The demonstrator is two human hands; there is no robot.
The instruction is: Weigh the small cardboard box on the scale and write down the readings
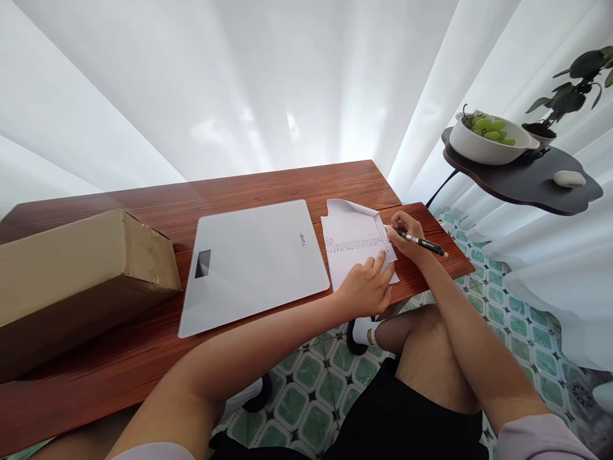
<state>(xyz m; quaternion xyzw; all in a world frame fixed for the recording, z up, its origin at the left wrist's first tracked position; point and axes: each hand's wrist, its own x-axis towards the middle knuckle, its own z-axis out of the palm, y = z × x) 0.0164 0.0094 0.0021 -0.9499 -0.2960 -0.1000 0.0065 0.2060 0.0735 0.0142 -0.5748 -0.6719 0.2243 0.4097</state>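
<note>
My right hand (405,234) is closed around a black pen (426,243), its tip end at the right side of several white paper sheets (347,227). Rows of small handwritten marks cross the top sheet, and its far edge curls up. My left hand (366,284) lies on the near part of the paper with its fingers spread, pressing nothing else. Just left of the paper is a flat white scale (253,265) with a small dark display, lying on the wooden table.
A brown cardboard box (71,275) stands on the left of the reddish wooden table (239,182). At right, a dark side table (522,182) bears a white bowl (479,144) of green grapes, a potted plant (575,76) and a white computer mouse (569,179). White curtains hang behind.
</note>
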